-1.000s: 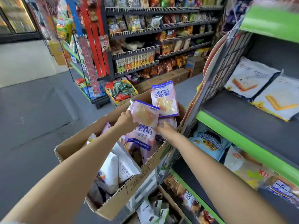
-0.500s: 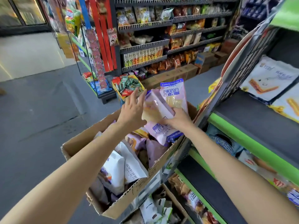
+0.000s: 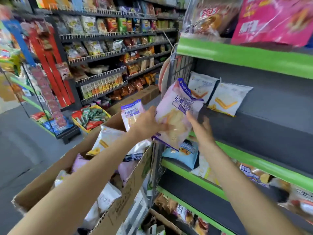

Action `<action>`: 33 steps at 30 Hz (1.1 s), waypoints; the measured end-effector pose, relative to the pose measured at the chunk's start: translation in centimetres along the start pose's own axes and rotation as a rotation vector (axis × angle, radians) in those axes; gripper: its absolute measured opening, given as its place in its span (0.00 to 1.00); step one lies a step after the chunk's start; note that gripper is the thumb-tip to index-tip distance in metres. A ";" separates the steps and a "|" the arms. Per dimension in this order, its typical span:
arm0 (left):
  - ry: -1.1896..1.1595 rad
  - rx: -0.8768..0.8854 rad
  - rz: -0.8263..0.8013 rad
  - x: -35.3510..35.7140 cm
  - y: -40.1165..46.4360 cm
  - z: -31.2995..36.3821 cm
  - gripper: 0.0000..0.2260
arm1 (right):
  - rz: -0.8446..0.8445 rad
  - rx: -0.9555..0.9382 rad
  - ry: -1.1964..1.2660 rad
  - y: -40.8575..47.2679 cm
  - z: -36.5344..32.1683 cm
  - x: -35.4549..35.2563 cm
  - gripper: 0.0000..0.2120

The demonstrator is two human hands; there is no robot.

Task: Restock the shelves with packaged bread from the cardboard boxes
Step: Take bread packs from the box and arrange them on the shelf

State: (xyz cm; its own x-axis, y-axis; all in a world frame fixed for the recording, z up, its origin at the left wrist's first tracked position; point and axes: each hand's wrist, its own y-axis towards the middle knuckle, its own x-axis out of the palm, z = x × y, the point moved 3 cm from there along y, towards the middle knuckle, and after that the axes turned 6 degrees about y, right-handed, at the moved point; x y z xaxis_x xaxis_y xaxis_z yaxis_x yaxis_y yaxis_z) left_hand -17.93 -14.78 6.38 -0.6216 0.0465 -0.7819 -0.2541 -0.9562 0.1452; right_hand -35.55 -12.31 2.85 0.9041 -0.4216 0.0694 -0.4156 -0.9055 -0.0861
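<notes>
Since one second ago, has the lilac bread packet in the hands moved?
Yes. The lilac bread packet has risen out of the cardboard box and moved right, toward the grey shelf holding white bread bags.

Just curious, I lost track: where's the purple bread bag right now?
The purple bag is up between the left hand and right hand, above the box, just in front of the grey shelf and its two white bags.
</notes>
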 end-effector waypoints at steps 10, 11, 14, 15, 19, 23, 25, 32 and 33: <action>-0.332 0.086 -0.221 13.3 7.1 14.7 0.38 | -0.015 -0.174 0.158 4.7 -4.6 -16.9 0.22; -0.274 0.107 -0.218 14.3 8.2 16.0 0.42 | 0.058 -0.192 0.081 5.9 -5.1 -18.7 0.23; -0.018 0.229 -0.150 16.5 11.3 19.3 0.47 | 0.314 -0.242 -0.159 10.3 -6.1 -23.9 0.31; 0.128 0.247 -0.119 17.1 12.3 20.1 0.45 | 0.366 -0.249 -0.218 11.6 -6.3 -25.3 0.32; 0.541 0.249 -0.089 19.9 16.2 21.8 0.45 | 0.435 -0.272 -0.256 16.2 -6.0 -28.7 0.29; 0.736 0.256 -0.106 21.6 19.0 21.8 0.45 | 0.353 -0.273 -0.234 19.3 -3.4 -29.6 0.24; 0.756 0.271 -0.095 22.2 19.8 21.8 0.45 | 0.294 -0.254 -0.237 20.2 -2.3 -29.6 0.23; 0.649 0.221 -0.122 23.1 19.7 22.4 0.45 | 0.232 -0.131 -0.508 21.8 -2.4 -28.8 0.34; 0.630 0.223 -0.121 23.0 19.6 22.5 0.44 | 0.237 -0.119 -0.514 21.6 -2.4 -28.7 0.35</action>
State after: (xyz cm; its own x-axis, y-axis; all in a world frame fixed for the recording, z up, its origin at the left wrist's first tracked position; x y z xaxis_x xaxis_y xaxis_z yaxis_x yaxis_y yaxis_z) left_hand -53.93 -25.96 4.89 -0.0456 -0.0922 -0.9947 -0.4838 -0.8691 0.1028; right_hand -70.70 -19.87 1.39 0.7046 -0.5623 -0.4328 -0.5938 -0.8012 0.0742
